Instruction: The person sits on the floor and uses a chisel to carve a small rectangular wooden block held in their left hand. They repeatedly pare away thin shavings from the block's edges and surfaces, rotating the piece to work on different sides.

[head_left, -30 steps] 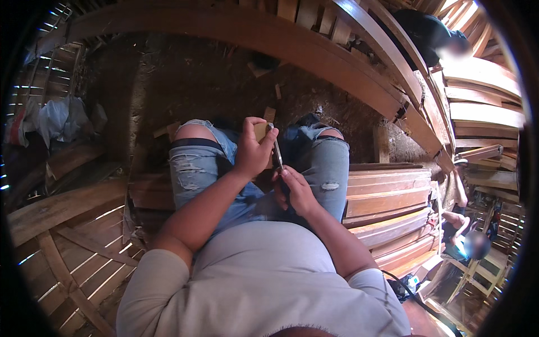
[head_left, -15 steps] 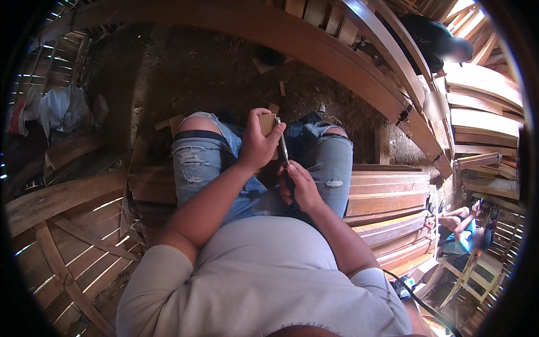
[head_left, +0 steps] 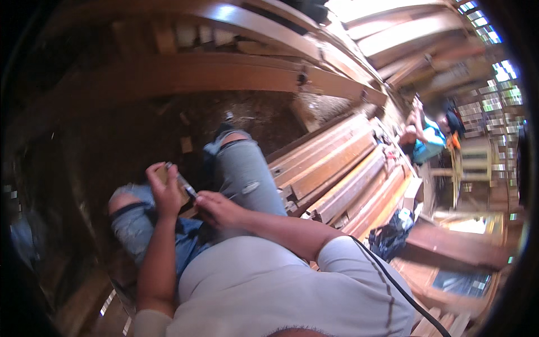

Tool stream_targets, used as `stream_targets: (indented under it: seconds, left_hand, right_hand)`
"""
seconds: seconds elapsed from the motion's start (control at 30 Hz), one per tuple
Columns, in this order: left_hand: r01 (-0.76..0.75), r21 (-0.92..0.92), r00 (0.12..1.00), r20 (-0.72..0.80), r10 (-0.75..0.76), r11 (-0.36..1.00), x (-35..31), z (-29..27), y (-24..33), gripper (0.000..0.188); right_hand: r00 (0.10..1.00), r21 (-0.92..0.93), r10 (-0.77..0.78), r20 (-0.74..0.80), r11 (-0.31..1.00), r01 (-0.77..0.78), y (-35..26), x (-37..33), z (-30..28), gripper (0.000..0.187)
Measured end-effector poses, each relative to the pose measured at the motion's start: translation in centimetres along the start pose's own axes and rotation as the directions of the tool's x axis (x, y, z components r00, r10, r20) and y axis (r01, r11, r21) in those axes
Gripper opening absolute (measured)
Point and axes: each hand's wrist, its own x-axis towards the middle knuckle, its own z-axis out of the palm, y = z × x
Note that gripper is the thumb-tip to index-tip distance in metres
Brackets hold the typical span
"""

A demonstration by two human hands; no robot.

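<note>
My left hand (head_left: 164, 192) is wrapped around a small tan wooden block (head_left: 162, 173), held above my left knee. In my right hand (head_left: 217, 209) is a narrow tool with a bright metal blade (head_left: 186, 183). Its handle is hidden in my fist, and motion blurs its exact kind. The blade slants up and to the left, its far end by the thumb of my left hand. Whether the blade touches the block, I cannot tell.
Planks (head_left: 331, 168) lie stacked to my right, and a long beam (head_left: 224, 73) crosses ahead. A black cable (head_left: 387, 276) runs over my right side. A person in a blue top (head_left: 429, 140) sits at the far right, near a black plastic bag (head_left: 388, 235).
The view has swung to the right, bringing more of the planks and the seated person in. Both hands still hold the block and the tool, close together.
</note>
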Motion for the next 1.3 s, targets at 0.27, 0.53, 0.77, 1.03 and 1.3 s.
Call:
stream_targets:
  seconds: [0.27, 0.53, 0.77, 1.03, 1.3]
  left_hand:
    - [0.083, 0.110, 0.993, 0.073, -0.091, 0.991, 0.1, 0.4, -1.4, 0.030]
    - [0.289, -0.388, 0.957, 0.114, -0.265, 0.875, 0.9, 0.2, 0.2, 0.037]
    - [0.541, -0.690, 0.820, 0.304, -0.486, 0.481, 1.2, -2.4, 0.7, 0.027]
    - [0.541, -0.611, 0.833, 0.299, -0.465, 0.577, 1.0, -1.8, 0.3, 0.039]
    - [0.532, -0.618, 0.845, 0.337, -0.415, 0.580, 1.0, -1.5, 0.2, 0.034]
  right_hand:
    - [0.999, 0.017, -0.045, -0.024, 0.999, 0.045, -0.3, 0.3, -0.5, 0.031]
    - [0.996, -0.166, -0.004, -0.088, 0.986, -0.010, -1.1, -0.3, -0.9, 0.041]
    - [0.995, 0.010, 0.095, 0.033, 0.995, -0.096, -1.9, -1.0, -0.1, 0.038]
    - [0.995, -0.076, 0.103, -0.007, 0.992, -0.103, -1.9, -0.8, 0.0, 0.038]
    - [0.997, -0.046, 0.081, 0.003, 0.996, -0.081, -1.4, -0.5, -0.2, 0.036]
